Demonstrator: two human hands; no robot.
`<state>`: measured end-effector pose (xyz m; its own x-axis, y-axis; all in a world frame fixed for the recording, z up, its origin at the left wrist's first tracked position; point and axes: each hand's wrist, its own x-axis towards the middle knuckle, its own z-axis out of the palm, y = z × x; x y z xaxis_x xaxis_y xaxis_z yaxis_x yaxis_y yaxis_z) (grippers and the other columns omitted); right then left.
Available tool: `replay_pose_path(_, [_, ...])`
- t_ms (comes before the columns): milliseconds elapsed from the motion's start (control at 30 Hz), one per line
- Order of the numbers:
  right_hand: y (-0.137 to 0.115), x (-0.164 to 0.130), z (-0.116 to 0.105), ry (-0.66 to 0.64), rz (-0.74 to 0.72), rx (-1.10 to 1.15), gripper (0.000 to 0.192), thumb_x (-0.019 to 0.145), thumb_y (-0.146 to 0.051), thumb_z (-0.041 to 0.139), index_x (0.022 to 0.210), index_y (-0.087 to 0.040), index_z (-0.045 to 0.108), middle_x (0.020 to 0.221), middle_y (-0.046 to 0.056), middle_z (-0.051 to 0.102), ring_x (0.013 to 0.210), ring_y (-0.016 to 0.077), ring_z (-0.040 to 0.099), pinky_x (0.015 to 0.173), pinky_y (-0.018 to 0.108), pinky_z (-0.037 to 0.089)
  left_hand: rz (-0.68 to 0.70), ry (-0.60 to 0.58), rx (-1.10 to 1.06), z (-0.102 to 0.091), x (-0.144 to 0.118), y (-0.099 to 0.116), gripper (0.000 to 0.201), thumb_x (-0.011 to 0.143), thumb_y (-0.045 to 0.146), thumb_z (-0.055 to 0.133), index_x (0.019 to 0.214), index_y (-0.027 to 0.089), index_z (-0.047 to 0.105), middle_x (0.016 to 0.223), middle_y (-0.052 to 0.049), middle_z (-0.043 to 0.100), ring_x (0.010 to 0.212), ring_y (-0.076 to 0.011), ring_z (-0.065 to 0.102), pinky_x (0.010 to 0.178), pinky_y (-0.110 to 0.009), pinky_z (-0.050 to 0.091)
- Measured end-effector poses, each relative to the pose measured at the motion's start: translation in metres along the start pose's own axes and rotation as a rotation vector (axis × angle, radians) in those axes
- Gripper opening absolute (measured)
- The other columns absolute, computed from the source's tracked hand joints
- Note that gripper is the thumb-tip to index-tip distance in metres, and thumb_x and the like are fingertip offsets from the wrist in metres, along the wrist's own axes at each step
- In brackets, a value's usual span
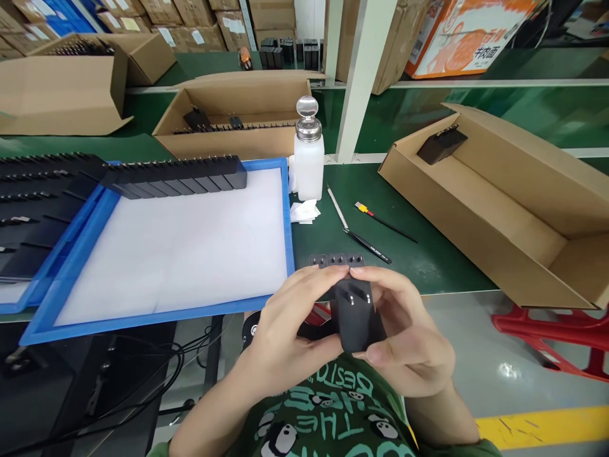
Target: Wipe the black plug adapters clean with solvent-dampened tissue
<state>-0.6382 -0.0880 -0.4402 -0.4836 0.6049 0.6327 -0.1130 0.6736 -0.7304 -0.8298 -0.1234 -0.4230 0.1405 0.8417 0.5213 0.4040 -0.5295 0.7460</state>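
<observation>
The black charger [354, 317] sits between both hands just off the tabletop's [428, 254] near edge, long axis running 12 to 6 o'clock, prongs up. The left hand [285, 330] closes its grip from 9 o'clock, the right hand [409, 336] from 3 o'clock, equally near.

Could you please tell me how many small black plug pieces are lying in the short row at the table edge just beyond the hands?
3: left, middle and right, side by side on the green table. The hands may hide more.
</observation>
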Motion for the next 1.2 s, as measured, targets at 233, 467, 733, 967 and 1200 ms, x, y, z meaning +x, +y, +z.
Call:
replay_pose_path(233, [-0.006,0.005,0.001,0.061,0.140,0.138,0.053,0.085,-0.006,0.065,0.127,-0.037,0.051,0.149,0.006,0.047,0.109,0.0224,0.061,0.076,0.036,0.060,-0.041,-0.020,0.025,-0.004,0.001,0.003,0.071,0.084,0.022,0.078,0.147,0.028,0.046,0.129,-0.009,0.067,0.115,-0.0235,0.063,0.091,-0.032,0.058])
replay_pose_path(467, [-0.001,0.007,0.007,0.117,0.387,0.651,0.058,0.100,-0.039,0.051,0.156,-0.032,0.036,0.138,0.011,0.060,0.089,0.0176,0.072,0.066,0.026,0.062,0.043,0.015,-0.096,-0.008,0.015,0.009,0.085,0.074,0.032,0.088,0.147,0.022,0.045,0.132,-0.014,0.062,0.118,-0.0267,0.058,0.098,-0.037,0.051])
replay_pose_path(733, [0.004,0.016,0.020,0.147,0.417,0.899,0.055,0.092,-0.029,0.056,0.146,-0.035,0.051,0.125,0.007,0.070,0.071,0.0118,0.073,0.057,0.019,0.058,0.034,0.052,-0.013,-0.004,0.024,0.016,0.079,0.067,0.010,0.072,0.141,0.024,0.048,0.128,-0.011,0.067,0.111,-0.0266,0.060,0.083,-0.036,0.058])
replay_pose_path(967, [0.003,0.012,0.026,0.278,0.457,0.760,0.045,0.096,-0.041,0.049,0.139,-0.031,0.058,0.103,0.009,0.074,0.065,0.0165,0.070,0.048,0.025,0.056,0.117,-0.094,-0.095,-0.011,0.024,0.007,0.077,0.083,0.029,0.075,0.152,0.022,0.041,0.137,-0.013,0.064,0.118,-0.0295,0.060,0.099,-0.046,0.053])
replay_pose_path(1200, [0.011,-0.001,0.034,0.340,0.452,0.730,0.046,0.094,-0.040,0.055,0.140,-0.036,0.057,0.129,0.006,0.069,0.095,0.0196,0.074,0.077,0.033,0.064,-0.120,0.038,-0.367,-0.009,0.030,0.008,0.035,0.102,0.022,0.050,0.132,0.031,0.066,0.118,-0.003,0.076,0.104,-0.0230,0.072,0.087,-0.039,0.063])
